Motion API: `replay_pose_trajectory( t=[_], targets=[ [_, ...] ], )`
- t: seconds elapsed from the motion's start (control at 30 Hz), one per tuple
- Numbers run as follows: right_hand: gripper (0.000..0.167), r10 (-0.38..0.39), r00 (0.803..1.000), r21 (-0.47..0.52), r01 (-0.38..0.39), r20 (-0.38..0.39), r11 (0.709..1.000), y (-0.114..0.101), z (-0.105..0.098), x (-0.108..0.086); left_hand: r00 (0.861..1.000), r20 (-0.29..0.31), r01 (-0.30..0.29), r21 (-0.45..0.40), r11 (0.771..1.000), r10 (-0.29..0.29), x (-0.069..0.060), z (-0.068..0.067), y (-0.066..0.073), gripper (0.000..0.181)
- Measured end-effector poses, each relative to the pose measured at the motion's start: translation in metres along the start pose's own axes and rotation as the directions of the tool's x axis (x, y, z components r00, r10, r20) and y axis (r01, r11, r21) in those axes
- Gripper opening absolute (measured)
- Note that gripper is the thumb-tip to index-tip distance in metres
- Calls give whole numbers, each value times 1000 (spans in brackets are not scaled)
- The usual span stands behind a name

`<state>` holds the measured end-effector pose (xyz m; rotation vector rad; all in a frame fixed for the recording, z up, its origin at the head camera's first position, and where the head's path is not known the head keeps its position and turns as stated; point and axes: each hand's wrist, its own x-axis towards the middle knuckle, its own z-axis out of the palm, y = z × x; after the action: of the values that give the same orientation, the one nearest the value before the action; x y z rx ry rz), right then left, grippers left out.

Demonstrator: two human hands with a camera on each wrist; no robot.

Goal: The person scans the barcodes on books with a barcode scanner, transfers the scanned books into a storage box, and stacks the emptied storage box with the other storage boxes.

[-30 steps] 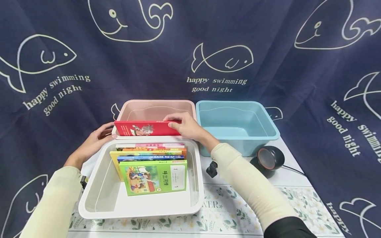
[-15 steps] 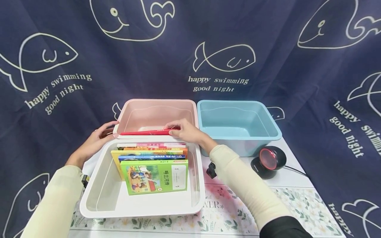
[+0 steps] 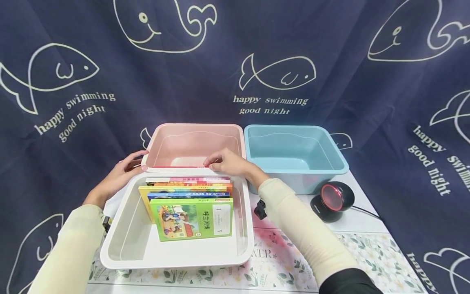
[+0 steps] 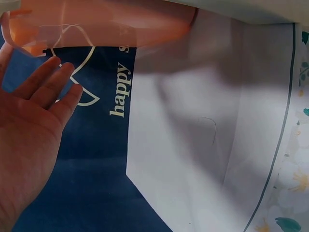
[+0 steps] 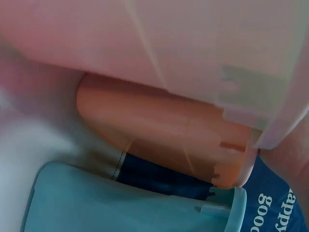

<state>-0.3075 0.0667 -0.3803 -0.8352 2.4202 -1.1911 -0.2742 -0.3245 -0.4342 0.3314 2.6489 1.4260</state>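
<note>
Only the thin red top edge of a book [image 3: 178, 167] shows, low along the near wall inside the pink bin [image 3: 198, 127]. My right hand [image 3: 231, 164] pinches this book near its right end. Its fingertips lie inside the bin, partly hidden. At the bin's left near corner, my left hand [image 3: 119, 176] touches the rim with its fingers extended; the left wrist view shows the open palm [image 4: 34, 125] beside the bin's outer wall. In front, a white bin [image 3: 176, 263] holds several upright books, with a green book [image 3: 192, 220] foremost.
A blue bin [image 3: 293, 170] stands right of the pink one. Nearer me on the right is a round black device [image 3: 334, 198] with a glowing red face and a cable. A navy curtain with fish drawings [image 3: 205, 81] hangs behind the white table [image 3: 360, 220].
The red book has gone down into the pink bin, from cover showing to just its top edge. My right hand has lowered with it. The left hand stays at the rim.
</note>
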Motion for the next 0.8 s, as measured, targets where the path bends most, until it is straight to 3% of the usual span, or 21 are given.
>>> replay_pose_trajectory(
  t=[0.1, 0.27, 0.43, 0.6, 0.8],
  targets=[
    [23, 2, 1000, 29, -1, -21, 1000, -2, -1, -2, 1000, 6, -9, -12, 1000, 9, -1, 1, -1, 64],
    [22, -69, 993, 55, 75, -95, 996, -9, -10, -8, 1000, -2, -10, -11, 1000, 10, -1, 1, 0, 63],
    [21, -108, 982, 80, 122, -155, 989, -24, -21, -27, 1000, -5, -6, -8, 1000, 6, -1, 0, 1, 63],
    [21, -108, 987, 87, 119, -118, 989, -32, -22, -57, 1000, 2, 1, -15, 1000, 0, 1, -1, 1, 64],
    [22, -100, 994, 104, 104, -47, 989, -24, -7, -88, 1000, 6, 6, -17, 1000, -6, 0, 1, 1, 64]
  ],
)
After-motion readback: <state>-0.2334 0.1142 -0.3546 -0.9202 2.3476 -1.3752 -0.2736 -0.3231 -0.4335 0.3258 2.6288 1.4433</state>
